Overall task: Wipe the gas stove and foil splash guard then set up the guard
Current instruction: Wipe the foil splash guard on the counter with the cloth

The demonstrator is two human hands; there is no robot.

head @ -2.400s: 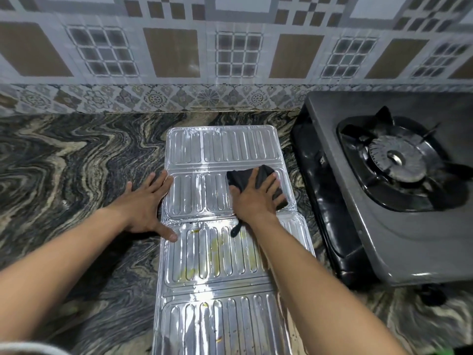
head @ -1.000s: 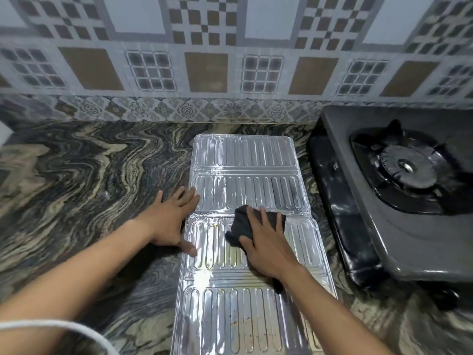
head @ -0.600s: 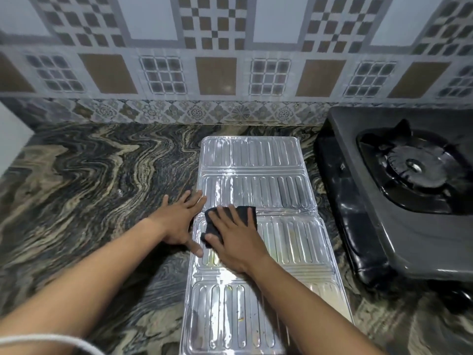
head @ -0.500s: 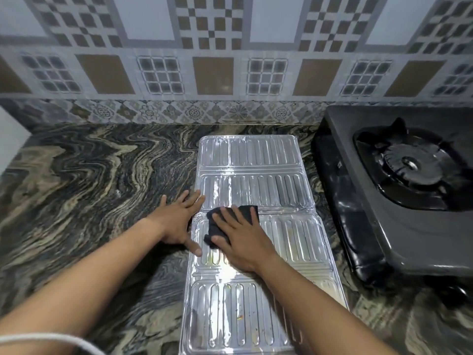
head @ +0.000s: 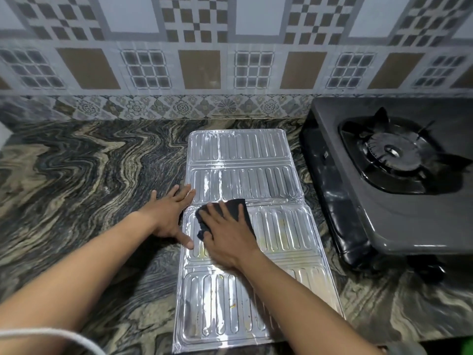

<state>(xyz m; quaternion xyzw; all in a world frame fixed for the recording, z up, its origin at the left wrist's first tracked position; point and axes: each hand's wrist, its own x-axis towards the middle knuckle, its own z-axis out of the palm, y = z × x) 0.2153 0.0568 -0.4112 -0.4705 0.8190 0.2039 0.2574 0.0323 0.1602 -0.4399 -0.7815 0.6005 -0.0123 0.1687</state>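
The ribbed silver foil splash guard (head: pixel 243 160) lies flat and unfolded on the marble counter, running from near the wall to the front edge. My right hand (head: pixel 227 239) presses a dark cloth (head: pixel 239 210) flat on the guard's third panel, near its left side. My left hand (head: pixel 170 213) rests open on the counter with its fingertips and thumb on the guard's left edge. Yellowish stains show on the two nearer panels. The grey gas stove (head: pixel 399 201) sits to the right, its black burner grate uncovered.
The dark swirled marble counter (head: pixel 76 180) spreads wide to the left of the guard. A patterned tile wall (head: pixel 199 67) rises behind. A white cord (head: pixel 51 336) crosses the bottom left corner. The counter's front edge runs just below the guard.
My right hand has slid the cloth from the second panel down to the third and leftward across it. My left hand has kept its place on the guard's left edge.
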